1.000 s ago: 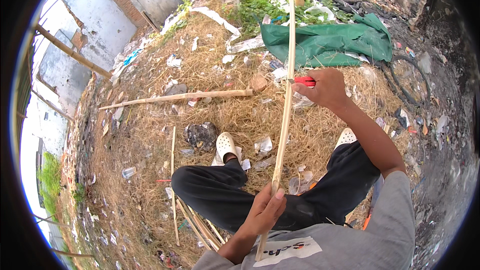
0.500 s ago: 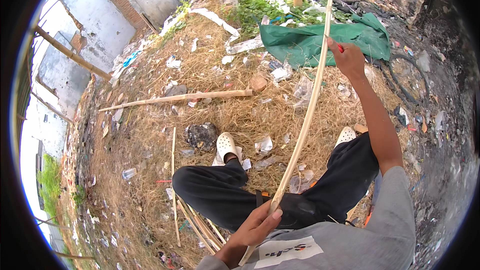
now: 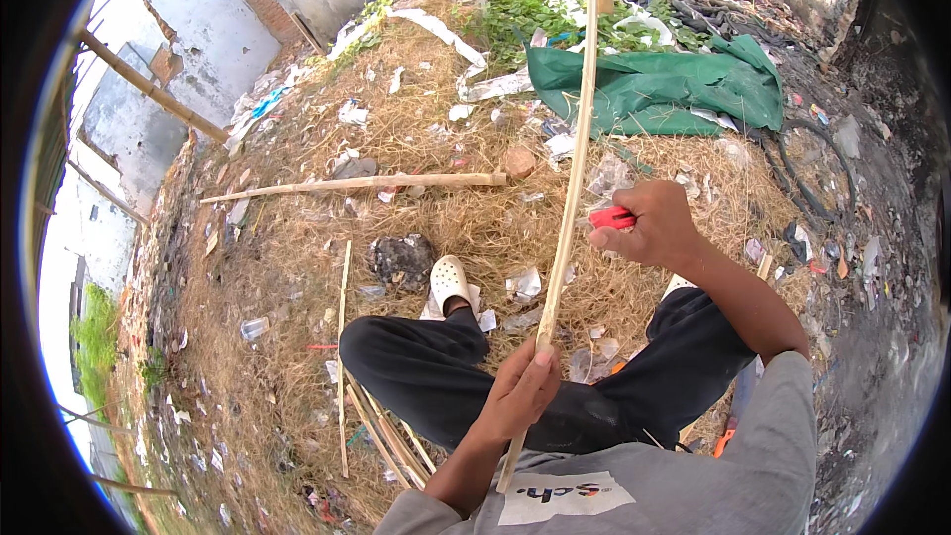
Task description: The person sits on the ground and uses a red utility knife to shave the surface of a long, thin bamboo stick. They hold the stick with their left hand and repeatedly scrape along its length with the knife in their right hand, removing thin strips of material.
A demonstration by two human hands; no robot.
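Note:
A long, pale bamboo strip [image 3: 575,178] rises from my lap toward the far side, slightly bowed. My left hand [image 3: 522,388] is closed around its lower part, thumb on top, and the strip's near end pokes out below by my shirt. To the right of the strip, my right hand [image 3: 656,226] is closed on a red-handled knife [image 3: 612,217]. The knife's front end points toward the strip, with a small gap showing between them; its blade is hard to make out. Several more bamboo strips [image 3: 391,441] lie on the ground beside my left leg.
A bamboo pole [image 3: 367,181] lies across the dry grass ahead, near a dark rock [image 3: 403,262]. Green tarp [image 3: 664,89] and a black hose [image 3: 792,178] lie at the far right. Litter is scattered around. An orange-handled tool [image 3: 726,441] lies by my right hip.
My right hand with the knife has come back toward me, from high on the strip to beside its middle. My left hand has moved slightly up, and the strip now stands more upright.

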